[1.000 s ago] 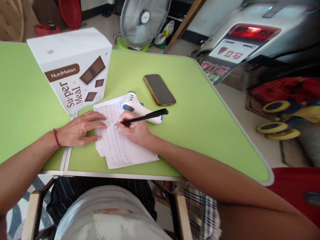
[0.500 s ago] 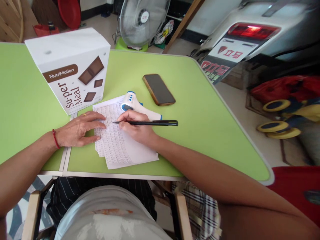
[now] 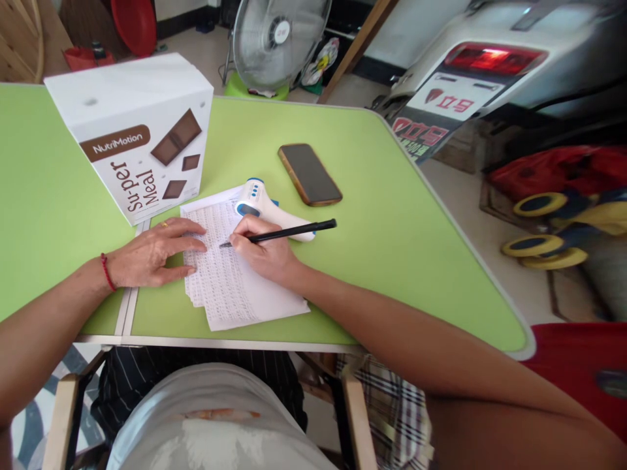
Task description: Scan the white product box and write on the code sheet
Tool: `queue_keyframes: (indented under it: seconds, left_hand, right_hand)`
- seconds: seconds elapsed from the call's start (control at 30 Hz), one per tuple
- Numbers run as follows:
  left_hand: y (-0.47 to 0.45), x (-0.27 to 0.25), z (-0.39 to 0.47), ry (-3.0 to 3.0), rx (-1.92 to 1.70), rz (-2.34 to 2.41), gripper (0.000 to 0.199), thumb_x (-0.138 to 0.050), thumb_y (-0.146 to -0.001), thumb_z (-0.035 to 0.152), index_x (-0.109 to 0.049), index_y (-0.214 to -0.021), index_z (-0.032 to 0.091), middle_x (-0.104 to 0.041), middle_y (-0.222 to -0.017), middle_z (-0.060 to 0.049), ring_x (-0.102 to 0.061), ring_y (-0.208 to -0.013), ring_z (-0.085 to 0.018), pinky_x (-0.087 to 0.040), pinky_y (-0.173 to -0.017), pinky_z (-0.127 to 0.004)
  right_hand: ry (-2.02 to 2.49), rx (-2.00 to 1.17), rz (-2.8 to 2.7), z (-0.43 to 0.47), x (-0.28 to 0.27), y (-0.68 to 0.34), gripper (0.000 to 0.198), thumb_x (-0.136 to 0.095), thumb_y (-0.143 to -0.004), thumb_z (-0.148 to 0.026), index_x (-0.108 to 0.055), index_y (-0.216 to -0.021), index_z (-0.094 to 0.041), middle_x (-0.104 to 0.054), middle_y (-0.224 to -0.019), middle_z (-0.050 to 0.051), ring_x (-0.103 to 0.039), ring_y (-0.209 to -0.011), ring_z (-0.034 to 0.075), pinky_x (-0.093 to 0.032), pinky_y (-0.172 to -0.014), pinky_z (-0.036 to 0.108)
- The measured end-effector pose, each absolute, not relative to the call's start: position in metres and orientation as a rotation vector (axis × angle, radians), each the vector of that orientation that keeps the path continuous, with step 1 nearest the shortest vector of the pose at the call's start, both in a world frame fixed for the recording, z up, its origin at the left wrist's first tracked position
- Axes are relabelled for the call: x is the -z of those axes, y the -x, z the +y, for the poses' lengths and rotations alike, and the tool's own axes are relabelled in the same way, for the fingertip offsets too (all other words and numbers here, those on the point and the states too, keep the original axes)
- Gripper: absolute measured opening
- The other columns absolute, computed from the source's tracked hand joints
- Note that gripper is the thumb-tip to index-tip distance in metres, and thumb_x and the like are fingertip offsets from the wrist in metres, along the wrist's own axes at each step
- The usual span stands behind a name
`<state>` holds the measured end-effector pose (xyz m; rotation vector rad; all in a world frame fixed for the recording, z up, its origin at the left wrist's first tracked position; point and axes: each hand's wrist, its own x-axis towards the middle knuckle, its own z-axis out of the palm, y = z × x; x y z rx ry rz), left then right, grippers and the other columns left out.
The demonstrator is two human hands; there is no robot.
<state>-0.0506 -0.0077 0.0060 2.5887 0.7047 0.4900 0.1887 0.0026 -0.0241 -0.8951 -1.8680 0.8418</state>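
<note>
A slim black pen [image 3: 294,230] is pinched in my right hand [image 3: 267,253], its tip at the paper [image 3: 230,294] and its back end pointing right. Rows of small handwriting cover the left part of the sheet; the right part is blank. My left hand [image 3: 159,253] lies flat with fingers spread, fingertips on the sheet's left edge. A white and blue handheld thermometer [image 3: 269,210] rests across the paper's top right, just beyond my right hand. Behind my left hand stands a white NutriMotion box [image 3: 142,143].
A dark phone in a brown case [image 3: 311,174] lies on the green table [image 3: 416,261], right of the thermometer. Beyond the table are a fan [image 3: 279,42] and a white scooter's rear [image 3: 490,72]. Wooden chair arms [image 3: 360,424] flank my body.
The pen has tilted, its back end rising and shifting slightly left, while its tip has moved a little lower on the sheet. My left hand keeps its place.
</note>
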Motion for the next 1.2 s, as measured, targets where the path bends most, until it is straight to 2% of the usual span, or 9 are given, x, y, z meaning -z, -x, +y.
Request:
queue_keyframes:
  seconds: [1.2]
  left_hand:
    - [0.0509,-0.0058,-0.0082,-2.574,-0.476,0.713,0.029,-0.056,-0.092,0.032,-0.061,-0.115,0.015,-0.053,-0.131,-0.017,-0.052,-0.12,-0.03,-0.042,-0.103,-0.049]
  right_hand:
    - [0.905,-0.833,-1.869,0.0032,0.0253,-0.1896,0.016,-0.049,-0.076,-0.019,-0.043,-0.061,-0.022,-0.044,-0.053,-0.005,-0.037,-0.05,0.009,-0.029,-0.048,0.025]
